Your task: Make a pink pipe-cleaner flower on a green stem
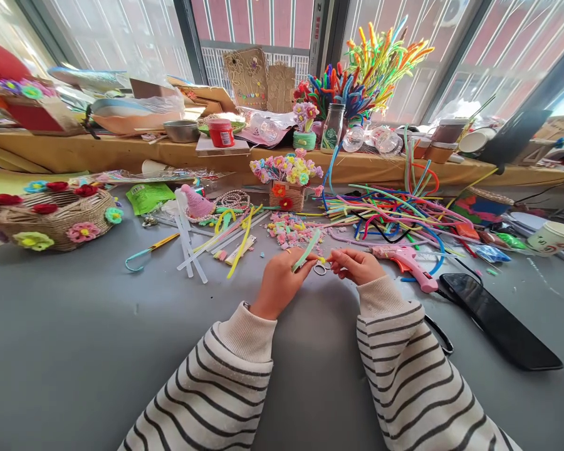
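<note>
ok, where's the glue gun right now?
Head view, right of centre: the glue gun lies on the table between the right hand and the phone.

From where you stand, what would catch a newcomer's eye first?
Probably the blaze of pipe cleaners on the ledge by the window, orange, green and blue. Next, the tangle of colored stems on the gray table below, beyond the pink glue gun. Then, at far left, the woven basket with its red, pink and blue flowers.
</note>
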